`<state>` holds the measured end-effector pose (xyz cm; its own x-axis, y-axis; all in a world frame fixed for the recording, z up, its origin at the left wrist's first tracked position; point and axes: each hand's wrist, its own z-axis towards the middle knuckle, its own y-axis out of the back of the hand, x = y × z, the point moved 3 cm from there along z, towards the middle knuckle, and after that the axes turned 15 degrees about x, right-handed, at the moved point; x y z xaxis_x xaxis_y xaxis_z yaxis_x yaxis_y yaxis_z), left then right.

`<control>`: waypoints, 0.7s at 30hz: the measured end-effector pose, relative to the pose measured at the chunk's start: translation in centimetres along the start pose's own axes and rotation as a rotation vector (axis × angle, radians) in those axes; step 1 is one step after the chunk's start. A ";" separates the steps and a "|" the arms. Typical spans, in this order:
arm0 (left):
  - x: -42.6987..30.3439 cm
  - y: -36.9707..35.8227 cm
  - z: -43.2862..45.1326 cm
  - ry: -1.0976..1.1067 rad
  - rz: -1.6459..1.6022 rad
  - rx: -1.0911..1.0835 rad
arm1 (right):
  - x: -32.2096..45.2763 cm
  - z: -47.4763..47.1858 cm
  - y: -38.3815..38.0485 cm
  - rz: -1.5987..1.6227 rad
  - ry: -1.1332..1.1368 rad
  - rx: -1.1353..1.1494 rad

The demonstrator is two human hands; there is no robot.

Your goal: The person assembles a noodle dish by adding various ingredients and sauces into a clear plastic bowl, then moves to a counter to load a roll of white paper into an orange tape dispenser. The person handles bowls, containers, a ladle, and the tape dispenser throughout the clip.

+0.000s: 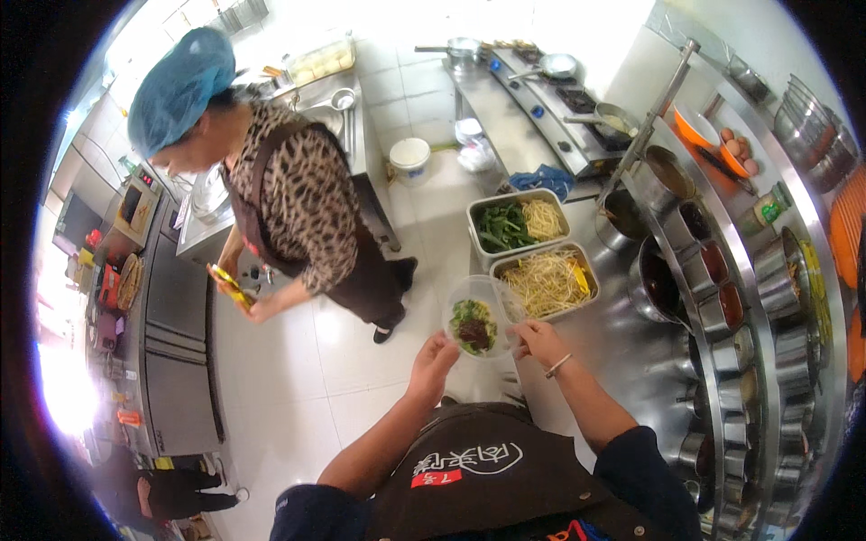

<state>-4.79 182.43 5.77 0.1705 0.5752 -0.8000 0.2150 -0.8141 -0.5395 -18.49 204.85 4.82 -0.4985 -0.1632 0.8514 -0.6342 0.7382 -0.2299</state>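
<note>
A clear round plastic bowl (449, 312) is held in front of my apron, at the near left corner of the steel counter. Chopped greens (467, 311) and a dark brown sauce (475, 333) lie inside it. My left hand (433, 365) grips the bowl's near left rim. On its right side, my right hand (539, 346) has its fingers closed on the clear plastic. A translucent plastic piece (512, 299) shows just beyond those fingers; whether it is a lid or part of the bowl, I cannot tell.
Past the bowl stand a tray of bean sprouts (544, 284) and a tray of leafy greens and noodles (507, 226). Steel shelves (710, 338) with pots and sauce tins line the right. A co-worker (298, 196) stands at left holding a yellow packet (231, 287). Gas burners (575, 101) are farther back.
</note>
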 end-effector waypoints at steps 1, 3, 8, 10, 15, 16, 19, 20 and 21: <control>-0.1 1.0 -0.6 -0.034 -0.038 -0.057 | 0.7 1.7 -0.3 0.036 0.011 0.032; 0.1 3.3 -1.5 -0.039 -0.139 -0.115 | 2.6 5.0 -0.2 0.099 -0.026 0.043; 0.4 9.0 -3.5 -0.050 0.032 0.097 | 9.4 15.2 1.6 0.295 0.117 -0.032; -0.4 10.7 -2.5 -0.046 0.445 0.091 | 12.0 20.4 3.5 0.284 0.148 -0.077; -3.7 14.0 0.0 0.034 0.267 -0.251 | 15.9 33.2 10.7 0.512 0.218 -0.189; -4.2 14.3 0.4 0.079 0.224 -0.307 | 16.7 35.7 12.5 0.407 0.264 -0.208; -5.5 14.6 1.6 0.179 0.346 -0.385 | 17.4 41.0 17.6 0.494 0.247 -0.365; -5.6 14.5 2.2 0.193 0.375 -0.381 | 17.6 42.2 19.3 0.490 0.238 -0.395; -5.0 14.6 2.5 0.289 0.165 -0.458 | 17.6 43.0 20.9 0.482 0.228 -0.429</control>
<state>-4.94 167.49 1.29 0.4800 0.4943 -0.7247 0.5476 -0.8142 -0.1926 -65.93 189.31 -5.27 -0.4998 0.3560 0.7896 -0.0588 0.8956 -0.4410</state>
